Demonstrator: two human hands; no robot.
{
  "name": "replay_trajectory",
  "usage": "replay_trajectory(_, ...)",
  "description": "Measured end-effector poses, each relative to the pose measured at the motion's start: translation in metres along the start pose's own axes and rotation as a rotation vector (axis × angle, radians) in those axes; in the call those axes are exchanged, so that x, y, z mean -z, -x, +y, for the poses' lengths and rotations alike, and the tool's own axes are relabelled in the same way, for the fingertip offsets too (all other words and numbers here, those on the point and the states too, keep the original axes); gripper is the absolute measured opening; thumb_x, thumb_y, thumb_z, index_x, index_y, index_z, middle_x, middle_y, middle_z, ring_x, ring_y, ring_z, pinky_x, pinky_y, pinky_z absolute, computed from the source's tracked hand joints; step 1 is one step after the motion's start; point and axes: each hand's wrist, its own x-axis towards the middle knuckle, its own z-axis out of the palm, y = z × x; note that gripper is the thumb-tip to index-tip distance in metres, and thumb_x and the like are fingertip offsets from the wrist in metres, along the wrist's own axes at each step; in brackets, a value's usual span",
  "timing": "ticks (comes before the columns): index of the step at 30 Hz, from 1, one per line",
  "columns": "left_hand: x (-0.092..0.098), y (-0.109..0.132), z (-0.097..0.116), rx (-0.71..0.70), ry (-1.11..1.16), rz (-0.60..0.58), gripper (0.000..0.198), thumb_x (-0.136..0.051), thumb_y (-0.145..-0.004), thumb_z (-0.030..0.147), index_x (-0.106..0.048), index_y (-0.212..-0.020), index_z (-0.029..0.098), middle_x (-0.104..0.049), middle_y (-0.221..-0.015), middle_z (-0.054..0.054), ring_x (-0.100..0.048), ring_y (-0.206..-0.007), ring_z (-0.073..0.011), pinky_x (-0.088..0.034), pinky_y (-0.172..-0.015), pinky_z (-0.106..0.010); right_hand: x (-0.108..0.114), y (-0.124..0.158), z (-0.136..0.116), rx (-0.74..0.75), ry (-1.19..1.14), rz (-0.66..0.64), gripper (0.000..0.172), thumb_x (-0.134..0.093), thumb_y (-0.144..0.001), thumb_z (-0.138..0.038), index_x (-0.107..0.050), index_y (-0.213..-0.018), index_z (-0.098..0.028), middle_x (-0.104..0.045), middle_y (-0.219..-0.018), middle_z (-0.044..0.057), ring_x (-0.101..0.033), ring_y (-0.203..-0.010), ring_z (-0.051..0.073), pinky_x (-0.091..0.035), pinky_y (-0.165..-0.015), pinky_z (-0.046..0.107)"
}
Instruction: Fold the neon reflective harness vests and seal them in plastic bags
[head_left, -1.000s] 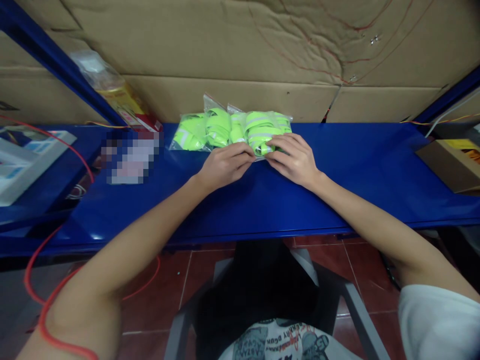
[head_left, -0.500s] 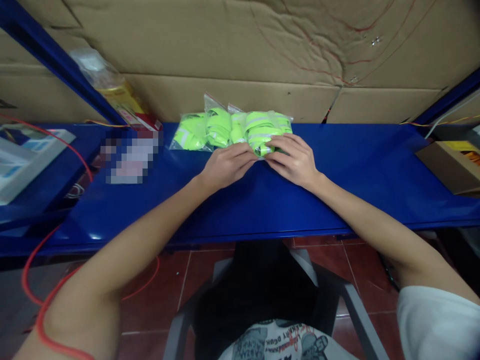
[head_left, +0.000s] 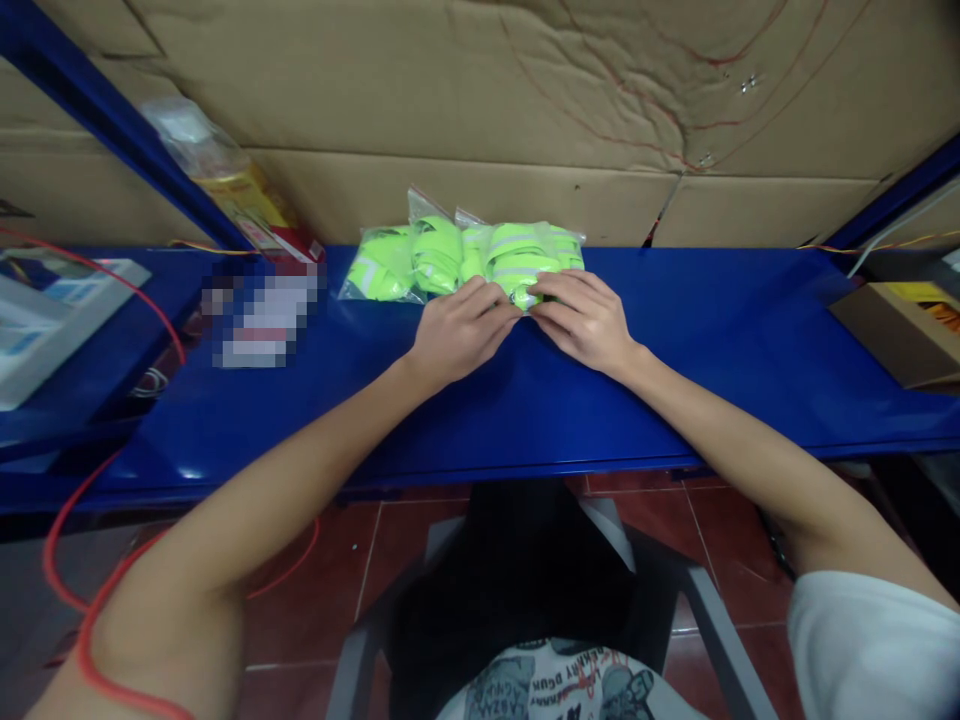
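Note:
Several clear plastic bags of rolled neon-yellow reflective straps lie in a row at the back of the blue shelf. The front bag of reflective straps [head_left: 523,262] is between my two hands. My left hand [head_left: 463,328] pinches its near edge with fingers pressed together. My right hand [head_left: 585,315] has its thumb and fingers closed on the same bag's near right edge. Both sets of fingertips almost meet there and cover part of the edge. Left of my hands rest other bags of straps, among them an upright bag [head_left: 436,255] and a flatter bag [head_left: 381,265].
A cardboard wall [head_left: 420,90] backs the blue shelf [head_left: 720,340]. At left stand a plastic bottle [head_left: 240,190] and a blurred-out patch. An open cardboard box [head_left: 892,335] sits at right. A red hose [head_left: 82,490] loops past my left arm.
My left hand has shifted slightly up and right along the bag's near edge. My right hand has barely moved and keeps its grip.

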Motion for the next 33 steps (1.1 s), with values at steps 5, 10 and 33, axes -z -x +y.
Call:
replay_trajectory(5, 0.002, -0.001, 0.001, 0.015, -0.006, 0.010, 0.016, -0.062, -0.111, 0.029, -0.075, -0.105, 0.023, -0.074, -0.094, -0.005, -0.065, -0.086, -0.0207, -0.045, -0.065, -0.034, 0.001, -0.001, 0.000, -0.003, 0.011, -0.003, 0.017, -0.064, -0.109, -0.027, -0.081, -0.109, -0.027, -0.082, -0.131, 0.007, -0.075, -0.130, 0.029, -0.059, -0.112, 0.057)
replay_trajectory(10, 0.002, 0.003, -0.006, 0.007, -0.038, 0.017, 0.022, -0.060, -0.111, 0.031, -0.077, -0.100, 0.024, -0.070, -0.082, -0.003, -0.066, -0.079, -0.0188, -0.043, -0.060, -0.033, 0.003, -0.002, 0.000, -0.012, 0.022, -0.038, 0.016, -0.066, -0.108, -0.035, -0.080, -0.110, -0.028, -0.079, -0.135, 0.008, -0.074, -0.128, 0.030, -0.056, -0.114, 0.058)
replay_trajectory(33, 0.004, 0.003, -0.005, 0.017, -0.025, 0.085, 0.014, -0.066, -0.108, 0.027, -0.077, -0.101, 0.023, -0.069, -0.082, -0.003, -0.062, -0.079, -0.0196, -0.043, -0.062, -0.034, 0.019, -0.006, -0.001, -0.048, 0.063, -0.028, 0.013, -0.066, -0.107, -0.034, -0.077, -0.105, -0.027, -0.075, -0.136, 0.010, -0.070, -0.125, 0.031, -0.061, -0.101, 0.051)
